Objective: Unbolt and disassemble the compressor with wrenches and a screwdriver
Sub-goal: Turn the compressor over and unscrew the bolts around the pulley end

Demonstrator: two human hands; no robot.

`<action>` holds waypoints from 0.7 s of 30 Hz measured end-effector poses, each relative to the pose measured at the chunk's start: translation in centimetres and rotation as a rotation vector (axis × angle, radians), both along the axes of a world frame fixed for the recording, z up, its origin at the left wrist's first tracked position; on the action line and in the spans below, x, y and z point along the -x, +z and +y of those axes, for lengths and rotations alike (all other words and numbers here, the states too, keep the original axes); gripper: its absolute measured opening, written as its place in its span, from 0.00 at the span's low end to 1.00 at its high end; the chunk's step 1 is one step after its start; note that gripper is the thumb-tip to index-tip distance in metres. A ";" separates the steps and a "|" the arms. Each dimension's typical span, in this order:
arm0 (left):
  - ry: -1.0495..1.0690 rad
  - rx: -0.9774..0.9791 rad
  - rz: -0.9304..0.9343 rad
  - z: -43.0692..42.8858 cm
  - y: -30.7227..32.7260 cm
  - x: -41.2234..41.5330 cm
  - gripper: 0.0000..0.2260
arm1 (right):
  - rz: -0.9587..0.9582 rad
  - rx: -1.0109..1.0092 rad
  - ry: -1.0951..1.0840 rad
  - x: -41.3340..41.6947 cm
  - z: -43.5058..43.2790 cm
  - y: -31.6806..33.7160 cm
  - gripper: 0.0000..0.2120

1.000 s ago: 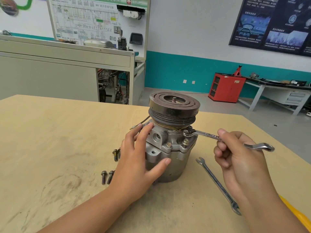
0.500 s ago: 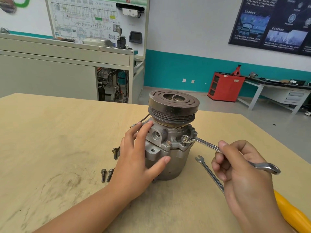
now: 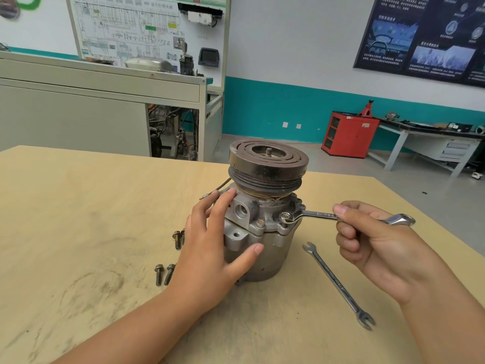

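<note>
Loose bolts (image 3: 163, 274) are lying on the table (image 3: 78, 206) at the left. The left hand (image 3: 210, 248) is bracing the compressor (image 3: 265, 232), which is standing upright mid-table, with fingers spread flat and thumb pressing its front. The wrench (image 3: 315, 214) is sitting ring-end over a flange bolt (image 3: 286, 216), and the right hand (image 3: 372, 240) is curling round its shank. To my eye the ring wants seating fully and the pull staying level, so that nothing is slipping.

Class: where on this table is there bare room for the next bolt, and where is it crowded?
Bare: the wide table left of the loose bolts, and the near strip before the compressor, left of the spare wrench. Crowded: round the compressor, hemmed by left hand, right hand, held wrench and those bolts.
</note>
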State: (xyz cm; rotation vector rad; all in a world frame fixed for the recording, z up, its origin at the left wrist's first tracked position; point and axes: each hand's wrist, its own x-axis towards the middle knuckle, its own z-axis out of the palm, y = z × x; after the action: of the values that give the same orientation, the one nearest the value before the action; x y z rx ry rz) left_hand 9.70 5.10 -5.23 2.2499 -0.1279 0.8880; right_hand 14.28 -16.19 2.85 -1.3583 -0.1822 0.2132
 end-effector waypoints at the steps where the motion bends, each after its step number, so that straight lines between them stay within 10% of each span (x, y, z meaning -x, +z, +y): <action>1: -0.002 -0.001 0.001 0.0 0.0 0.0 0.36 | 0.021 -0.027 0.005 -0.3 0.0 0.0 0.07; 15: 0.000 0.003 0.014 0.0 -0.1 -0.2 0.34 | -0.133 0.093 -0.085 -4.8 4.9 0.1 0.15; 21: -0.001 -0.001 0.010 -0.1 -0.1 -0.2 0.35 | -0.052 -0.292 -0.168 -4.4 3.3 2.9 0.14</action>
State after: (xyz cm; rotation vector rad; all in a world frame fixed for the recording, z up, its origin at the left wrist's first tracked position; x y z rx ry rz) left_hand 9.88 5.05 -5.36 2.2546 -0.1246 0.8761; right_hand 18.68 -12.85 5.78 -1.0827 -0.1361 0.0086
